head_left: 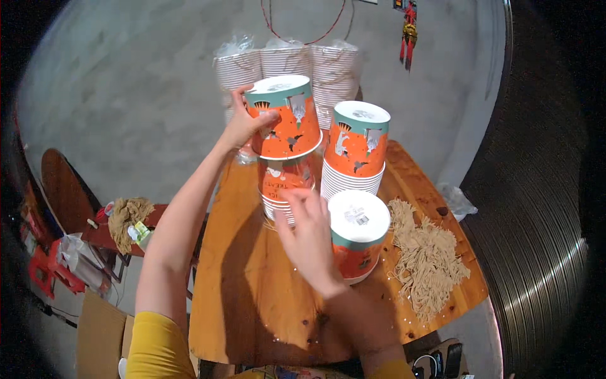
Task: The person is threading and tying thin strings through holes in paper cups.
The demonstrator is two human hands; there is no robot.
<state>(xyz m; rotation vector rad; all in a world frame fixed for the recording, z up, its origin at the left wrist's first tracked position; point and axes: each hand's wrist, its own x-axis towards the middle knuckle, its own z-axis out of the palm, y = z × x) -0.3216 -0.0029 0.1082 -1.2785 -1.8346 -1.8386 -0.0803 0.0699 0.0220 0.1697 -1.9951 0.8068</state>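
Note:
My left hand [243,126] grips an upside-down orange paper bucket [284,129] with a teal band and white base, thumb on its side. It is raised over a stack of like buckets [281,174], white rims piled below; whether it touches the stack is hidden. In front of that stack is my right hand [309,230], fingers loosely curled, thumb and forefinger apart, nothing visible in them. Beside this hand, one upturned bucket [358,218] stands on the wooden table [265,316]. Behind it rises another upside-down stack [356,145].
A heap of tan cords [432,265] lies on the table's right side. Plastic-wrapped stacks of white-rimmed buckets [287,63] stand at the back by a grey wall. Left of the table, a red stool [57,268] and a low bench bear odds and ends. A ribbed metal shutter [543,221] is on the right.

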